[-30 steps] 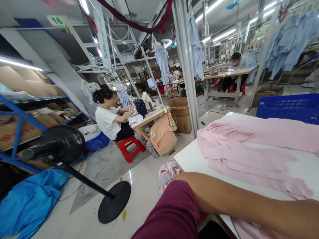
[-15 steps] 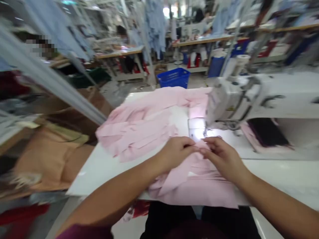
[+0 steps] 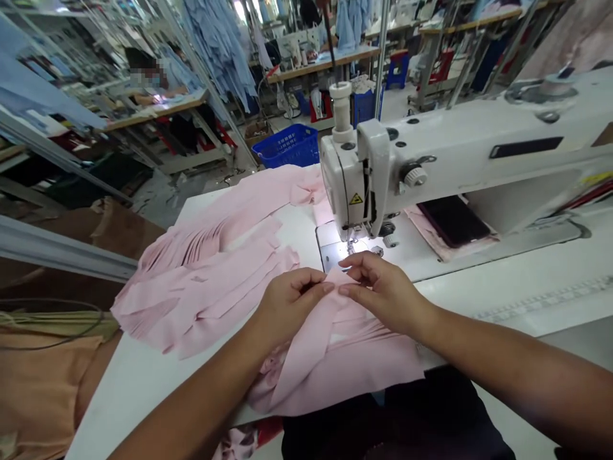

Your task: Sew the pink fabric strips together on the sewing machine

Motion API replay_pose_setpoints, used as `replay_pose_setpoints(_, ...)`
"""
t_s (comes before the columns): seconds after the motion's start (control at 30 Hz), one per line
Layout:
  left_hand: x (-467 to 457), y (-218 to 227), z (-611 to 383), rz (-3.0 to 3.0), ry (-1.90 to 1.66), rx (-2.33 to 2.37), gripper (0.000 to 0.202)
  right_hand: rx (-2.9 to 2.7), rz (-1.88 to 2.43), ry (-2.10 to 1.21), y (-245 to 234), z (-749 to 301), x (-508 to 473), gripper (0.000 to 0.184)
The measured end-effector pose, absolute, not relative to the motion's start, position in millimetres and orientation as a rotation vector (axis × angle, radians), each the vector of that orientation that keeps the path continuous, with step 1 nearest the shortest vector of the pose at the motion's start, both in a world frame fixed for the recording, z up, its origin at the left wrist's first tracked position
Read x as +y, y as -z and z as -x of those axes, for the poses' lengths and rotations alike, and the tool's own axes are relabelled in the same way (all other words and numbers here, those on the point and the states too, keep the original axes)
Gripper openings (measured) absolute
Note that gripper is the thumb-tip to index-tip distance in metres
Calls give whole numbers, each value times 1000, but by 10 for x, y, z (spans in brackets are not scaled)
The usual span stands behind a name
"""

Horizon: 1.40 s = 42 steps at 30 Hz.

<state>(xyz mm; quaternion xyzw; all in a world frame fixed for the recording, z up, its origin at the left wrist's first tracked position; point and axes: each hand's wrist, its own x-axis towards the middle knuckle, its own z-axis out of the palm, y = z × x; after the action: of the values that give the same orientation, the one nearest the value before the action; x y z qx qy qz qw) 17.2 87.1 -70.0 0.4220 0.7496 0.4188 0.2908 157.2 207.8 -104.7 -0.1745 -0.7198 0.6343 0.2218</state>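
My left hand [image 3: 290,300] and my right hand [image 3: 383,287] meet fingertip to fingertip on a pink fabric piece [image 3: 335,358] that drapes over the table's near edge toward my lap. Both hands pinch its upper edge. Just beyond them stands a white sewing machine [image 3: 431,160], its needle area [image 3: 354,246] lit and a short way past my fingers. A fanned stack of pink fabric strips [image 3: 211,281] lies on the white table [image 3: 143,377] to the left of my hands.
A dark phone [image 3: 453,220] lies on pink cloth under the machine's arm. Behind the table sits a blue plastic crate [image 3: 287,145]. Tan cloth [image 3: 43,377] hangs at the left. Other people work at distant tables, with blue garments hanging overhead.
My view swung from the workshop floor on the left round to the sewing machine. Both hands came together on the pink piece and are now steadier and nearer the needle.
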Motion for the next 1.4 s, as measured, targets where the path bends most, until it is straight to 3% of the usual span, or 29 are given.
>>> replay_pose_setpoints(0.3,853,660,-145,-1320,-994,2110,23,-1940,421,-1802,1047,-1590,2071,27)
replay_pose_setpoints(0.73,846,722,-139,-1078,-1321,1893,16,-1938,446,-1680,1045,-1599,2063,24)
replay_pose_setpoints(1.4,844,696,-155,-1087,-1289,1957,20,-1933,405,-1627,1071,-1605,2034,20)
